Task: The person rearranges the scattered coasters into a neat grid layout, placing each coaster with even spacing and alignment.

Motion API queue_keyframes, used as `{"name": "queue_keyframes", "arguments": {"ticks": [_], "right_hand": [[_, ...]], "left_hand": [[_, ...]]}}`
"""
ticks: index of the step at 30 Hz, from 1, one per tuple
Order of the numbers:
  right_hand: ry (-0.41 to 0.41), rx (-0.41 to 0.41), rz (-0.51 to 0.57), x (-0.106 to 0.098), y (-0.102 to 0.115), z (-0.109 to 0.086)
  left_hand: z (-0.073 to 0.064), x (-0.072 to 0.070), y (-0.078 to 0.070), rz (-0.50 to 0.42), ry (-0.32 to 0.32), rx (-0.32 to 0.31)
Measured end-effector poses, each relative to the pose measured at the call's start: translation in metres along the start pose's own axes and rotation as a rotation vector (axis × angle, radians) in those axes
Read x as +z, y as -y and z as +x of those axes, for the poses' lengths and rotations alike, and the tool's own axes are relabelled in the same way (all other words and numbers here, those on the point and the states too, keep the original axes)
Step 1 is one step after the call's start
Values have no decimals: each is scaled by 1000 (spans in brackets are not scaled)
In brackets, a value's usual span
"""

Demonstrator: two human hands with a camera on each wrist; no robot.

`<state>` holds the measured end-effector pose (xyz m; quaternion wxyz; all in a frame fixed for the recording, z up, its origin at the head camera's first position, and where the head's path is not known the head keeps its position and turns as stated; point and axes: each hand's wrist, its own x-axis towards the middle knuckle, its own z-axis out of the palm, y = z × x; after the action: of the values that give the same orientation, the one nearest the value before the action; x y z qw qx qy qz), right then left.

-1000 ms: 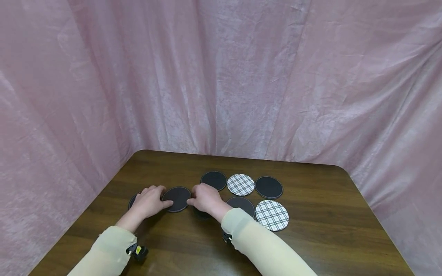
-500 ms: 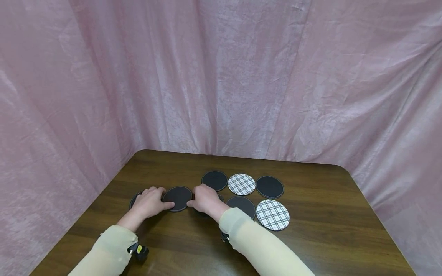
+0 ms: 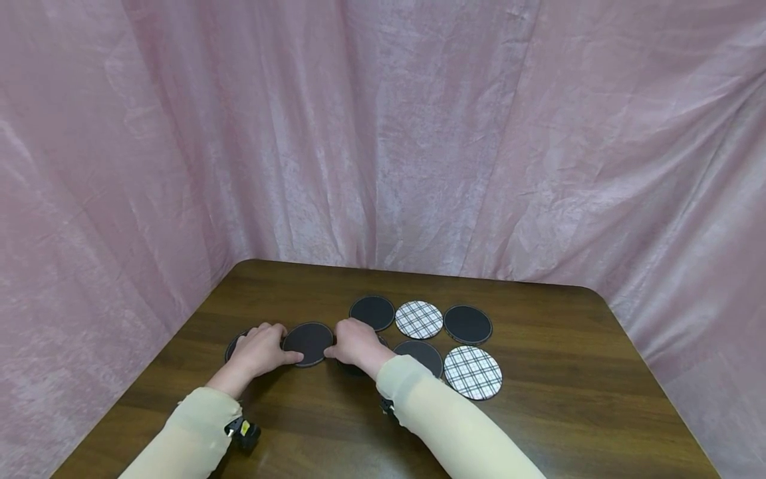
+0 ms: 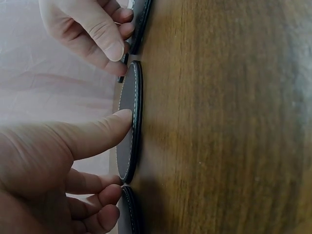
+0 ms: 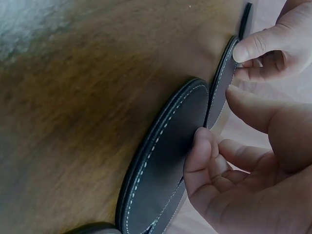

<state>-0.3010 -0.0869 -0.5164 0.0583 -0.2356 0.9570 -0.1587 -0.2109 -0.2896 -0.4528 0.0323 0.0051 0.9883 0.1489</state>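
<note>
Between my hands a round black stitched coaster [image 3: 308,344] lies flat on the wooden table. My left hand [image 3: 260,349] grips its left side, the thumb on the near edge and the other fingers bent around at the left. The thumb and bent fingers of my right hand [image 3: 359,346] hold its right edge. Part of another black coaster [image 3: 232,347] shows beyond the left hand. Partly hidden under the right hand is a further black coaster [image 5: 165,151], with curled fingertips against it in the right wrist view.
To the right lie a black coaster [image 3: 420,358] and a plaid white coaster [image 3: 473,372]. Behind them a black coaster [image 3: 372,313], a plaid one [image 3: 419,319] and a black one [image 3: 467,324] form a back row. Pink curtains [image 3: 383,133] hang around the table [image 3: 568,386].
Both hands keep almost the same place around the middle black coaster. The whole head view has shifted very slightly; the other coasters stay put.
</note>
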Motion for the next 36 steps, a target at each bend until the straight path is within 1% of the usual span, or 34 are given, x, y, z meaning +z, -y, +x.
{"name": "queue_keyframes", "arguments": {"ticks": [5,7,9,10,12,13,16,17,20,21,23,25,29,30,31,32,33,36], "right_hand": [[-16,-17,-46,12,-4,11],[-3,-4,-51,0,5,1],[18,16,-50,-19,17,-15],[13,10,-48,-24,19,-21],[24,35,-25,-41,29,-38],[25,38,-11,-46,31,-43],[8,37,32,-36,23,-35],[3,49,43,-33,21,-31],[-23,39,75,-14,7,-11],[-30,44,89,-14,7,-10],[-58,42,109,-7,2,-4],[-78,38,136,-7,0,-6],[-88,35,180,-21,4,-19],[-99,33,176,-20,3,-19],[-88,42,182,-29,7,-24],[-93,39,186,-31,7,-26],[-116,26,188,-23,2,-22],[-126,27,191,-23,0,-22]], "left_hand": [[3,1,3,-24,11,-14],[4,2,4,-34,13,-20],[4,2,4,-44,15,-23],[4,2,4,-46,14,-24],[3,2,4,-53,12,-27],[3,2,4,-57,8,-28],[1,3,3,-71,-12,-17],[1,3,2,-78,-19,-14],[-1,2,1,-100,-41,-3],[-2,1,0,-105,-44,-2],[-2,1,-1,-115,-49,-4],[-3,2,-2,-117,-51,-4],[-3,3,-4,-110,-64,5],[-3,3,-5,-108,-68,9],[-3,3,-5,-106,-72,13],[-3,3,-6,-103,-75,15],[-3,3,-7,-101,-76,18],[-3,3,-9,-101,-69,17]]}}
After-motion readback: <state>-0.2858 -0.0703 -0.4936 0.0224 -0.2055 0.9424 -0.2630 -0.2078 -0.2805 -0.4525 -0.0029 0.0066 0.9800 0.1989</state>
